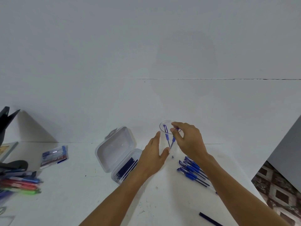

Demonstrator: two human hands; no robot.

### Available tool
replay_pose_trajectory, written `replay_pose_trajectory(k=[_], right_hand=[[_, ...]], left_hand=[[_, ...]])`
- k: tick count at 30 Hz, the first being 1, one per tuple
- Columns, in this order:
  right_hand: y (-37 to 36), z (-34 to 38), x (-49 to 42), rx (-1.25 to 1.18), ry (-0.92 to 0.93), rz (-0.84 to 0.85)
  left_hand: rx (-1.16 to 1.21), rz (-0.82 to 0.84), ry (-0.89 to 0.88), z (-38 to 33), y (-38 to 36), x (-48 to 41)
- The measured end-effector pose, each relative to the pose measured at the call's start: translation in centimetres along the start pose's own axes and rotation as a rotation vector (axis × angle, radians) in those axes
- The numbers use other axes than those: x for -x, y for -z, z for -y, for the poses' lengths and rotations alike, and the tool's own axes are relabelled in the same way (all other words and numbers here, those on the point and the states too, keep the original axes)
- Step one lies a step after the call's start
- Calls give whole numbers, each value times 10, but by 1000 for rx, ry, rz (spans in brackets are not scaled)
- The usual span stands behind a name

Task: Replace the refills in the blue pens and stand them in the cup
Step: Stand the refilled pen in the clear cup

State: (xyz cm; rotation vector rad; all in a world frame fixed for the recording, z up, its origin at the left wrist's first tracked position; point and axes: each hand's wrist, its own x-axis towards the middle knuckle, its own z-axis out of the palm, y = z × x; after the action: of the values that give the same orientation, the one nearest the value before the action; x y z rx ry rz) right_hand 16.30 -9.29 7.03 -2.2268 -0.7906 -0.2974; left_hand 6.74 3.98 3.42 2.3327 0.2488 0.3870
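A clear plastic cup stands on the white table near the wall. Two blue pens stand inside it; one leans against the far left rim. My left hand wraps the cup's left side, thumb on its front. My right hand hovers over the rim, fingertips pinching the top of the second blue pen. Several more blue pens lie in a row on the table under my right forearm. An open clear box to the left holds several dark blue refills.
A single dark refill lies near the front edge at the right. A packet of pens and coloured pens lie at the far left beside dark objects. The table's right edge drops to a patterned floor.
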Motion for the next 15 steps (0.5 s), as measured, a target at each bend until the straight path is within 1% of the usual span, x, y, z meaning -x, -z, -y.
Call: replay_pose_trajectory(k=[8,11,13,15], right_hand=[[4,1,0,-28,129,-13],[7,0,1,-59,130,-21],[10,-1,6,-75,119,-63],[15,-5,17,-70,70,-117]], left_hand=[[200,-36,150,1,-11,-16],[224,-63,143,0,-13,-19],[203,-69,139,2,-14,-19],[173,-77,152,6,-13,-16]])
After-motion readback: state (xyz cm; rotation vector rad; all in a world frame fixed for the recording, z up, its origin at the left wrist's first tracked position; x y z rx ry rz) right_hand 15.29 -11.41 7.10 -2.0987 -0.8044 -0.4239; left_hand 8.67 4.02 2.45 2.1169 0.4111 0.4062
